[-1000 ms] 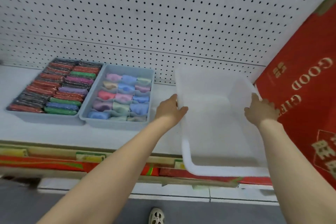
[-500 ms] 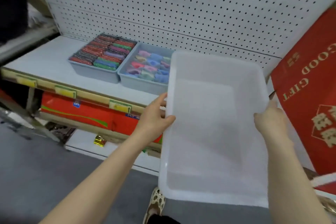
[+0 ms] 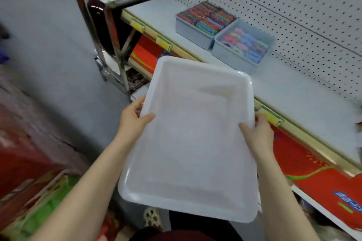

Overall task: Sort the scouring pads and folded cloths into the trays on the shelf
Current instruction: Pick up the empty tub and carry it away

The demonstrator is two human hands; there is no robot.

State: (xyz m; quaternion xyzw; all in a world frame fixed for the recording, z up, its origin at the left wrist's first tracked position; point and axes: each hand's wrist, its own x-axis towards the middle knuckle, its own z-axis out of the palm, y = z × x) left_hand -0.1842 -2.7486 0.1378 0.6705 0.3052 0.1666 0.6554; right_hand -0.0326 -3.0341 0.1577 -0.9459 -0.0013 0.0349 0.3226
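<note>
I hold an empty translucent white bin (image 3: 192, 143) in front of me, off the shelf and over the floor. My left hand (image 3: 133, 121) grips its left rim, thumb inside. My right hand (image 3: 256, 133) grips its right rim, thumb inside. On the white shelf (image 3: 293, 92) stand two grey trays side by side. The left tray (image 3: 193, 31) is full of scouring pads (image 3: 207, 17) in rows. The right tray (image 3: 231, 56) holds several folded cloths (image 3: 244, 45) in pastel colours.
White pegboard (image 3: 293, 6) backs the shelf. Red boxes (image 3: 313, 178) lie on the lower shelf under the yellow price strip. A metal-legged table (image 3: 109, 31) stands to the left of the shelf. Red and green packages (image 3: 29, 191) sit on the floor at lower left.
I have lifted the white bin off the shelf and drawn it back and down toward me. My view has turned left, so the trays now sit at upper right.
</note>
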